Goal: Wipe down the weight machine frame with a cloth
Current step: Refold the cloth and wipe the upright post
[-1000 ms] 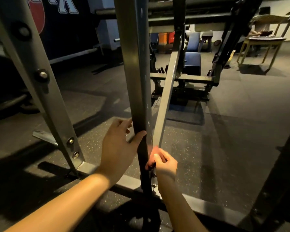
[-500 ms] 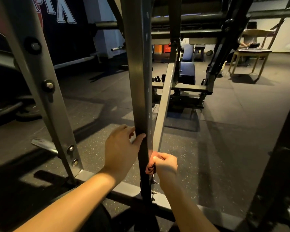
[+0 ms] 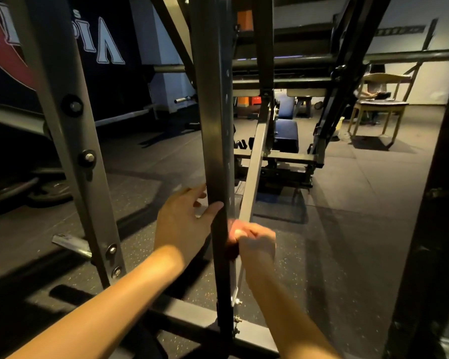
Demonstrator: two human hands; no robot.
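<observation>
A dark grey upright post (image 3: 214, 125) of the weight machine frame runs down the middle of the view to a floor beam (image 3: 192, 317). My left hand (image 3: 182, 224) grips the post from the left, thumb on its front face. My right hand (image 3: 254, 242) is a fist against the post's right side, bunched around a reddish cloth (image 3: 232, 229) pressed on the metal. Most of the cloth is hidden inside the fist.
A slanted grey brace (image 3: 70, 141) with bolts stands to the left. A thinner diagonal bar (image 3: 254, 161) and a padded bench (image 3: 285, 133) lie behind the post. Weight plates (image 3: 47, 190) rest on the floor at left. A wooden chair (image 3: 379, 104) stands far right, with a person behind it. A dark upright (image 3: 430, 229) fills the right edge.
Both hands have slid a little way up the post, the right one rubbing the cloth along its side. The camera has tilted up and closer.
</observation>
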